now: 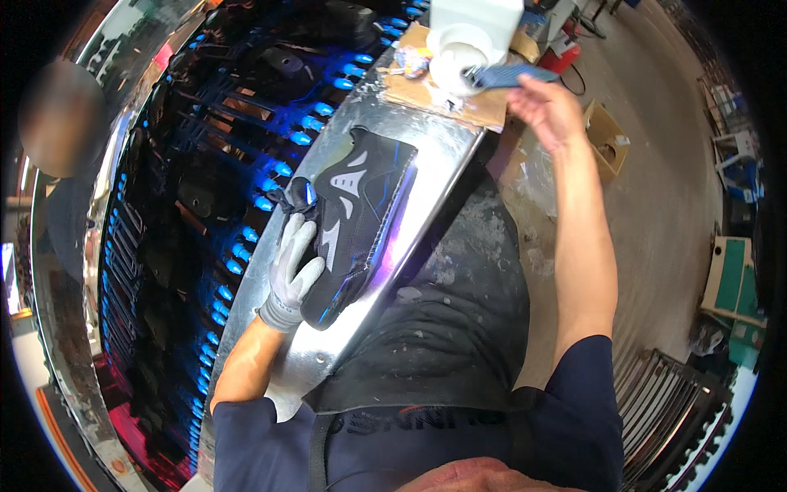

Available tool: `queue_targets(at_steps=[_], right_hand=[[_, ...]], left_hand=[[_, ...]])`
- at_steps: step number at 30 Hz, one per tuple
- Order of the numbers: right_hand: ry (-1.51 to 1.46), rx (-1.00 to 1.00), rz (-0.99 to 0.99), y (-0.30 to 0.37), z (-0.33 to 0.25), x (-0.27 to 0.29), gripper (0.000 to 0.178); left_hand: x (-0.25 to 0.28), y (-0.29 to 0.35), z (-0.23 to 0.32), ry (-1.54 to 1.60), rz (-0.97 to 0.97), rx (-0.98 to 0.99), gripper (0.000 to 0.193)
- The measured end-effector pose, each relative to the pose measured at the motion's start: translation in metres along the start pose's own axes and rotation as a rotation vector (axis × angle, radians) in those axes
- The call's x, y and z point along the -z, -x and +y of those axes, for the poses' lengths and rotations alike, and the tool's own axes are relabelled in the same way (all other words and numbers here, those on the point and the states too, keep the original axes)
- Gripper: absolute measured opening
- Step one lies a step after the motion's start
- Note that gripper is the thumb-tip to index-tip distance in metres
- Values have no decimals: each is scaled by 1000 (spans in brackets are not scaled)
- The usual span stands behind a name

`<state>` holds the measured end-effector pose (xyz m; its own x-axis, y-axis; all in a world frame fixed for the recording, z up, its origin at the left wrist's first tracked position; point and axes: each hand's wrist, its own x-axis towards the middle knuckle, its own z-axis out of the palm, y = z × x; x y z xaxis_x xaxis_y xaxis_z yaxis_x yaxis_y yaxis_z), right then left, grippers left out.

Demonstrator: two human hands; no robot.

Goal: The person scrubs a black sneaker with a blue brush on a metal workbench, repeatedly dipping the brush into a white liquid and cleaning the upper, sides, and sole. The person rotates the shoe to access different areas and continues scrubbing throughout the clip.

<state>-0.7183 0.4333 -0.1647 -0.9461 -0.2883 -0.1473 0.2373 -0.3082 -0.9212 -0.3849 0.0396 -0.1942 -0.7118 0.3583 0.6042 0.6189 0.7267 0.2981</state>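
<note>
Steadying a shoe (373, 197) with the gloved left hand (288, 262), holding a blue brush (512, 76) at a pot (455, 80) with the bare right hand (548, 108).
Lying on its side on the metal ledge (299, 361), toe toward the wearer; probably tipped so to show its lower edge. Pressed to the shoe's lace side with gloved fingers near one another and thumb spread away, likely to stop sliding. Beyond the shoe, to its right, pinching the brush's end, seemingly to keep clear of the pot; cannot tell how every finger sits. Showing grey shapes but no legible letters on the shoe; nearer than it, bearing dark lettering on the shirt (369, 459).
</note>
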Motion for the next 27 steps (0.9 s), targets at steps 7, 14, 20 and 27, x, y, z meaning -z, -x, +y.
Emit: queue_targets(at_steps=[7,14,20,27], right_hand=[[-209,74,-136,139,59,-67,22],[61,321,-143,214,72,-118,20],[317,547,-193,209,73,-113,21],[358,606,-108,199,73,-115,20]], left_hand=[[-3,-4,-1,22,-13,-16,70],[-7,-11,2,3,6,-20,89],[-7,-2,-2,-23,-35,6,88],[-3,-2,0,-8,-36,15,70]])
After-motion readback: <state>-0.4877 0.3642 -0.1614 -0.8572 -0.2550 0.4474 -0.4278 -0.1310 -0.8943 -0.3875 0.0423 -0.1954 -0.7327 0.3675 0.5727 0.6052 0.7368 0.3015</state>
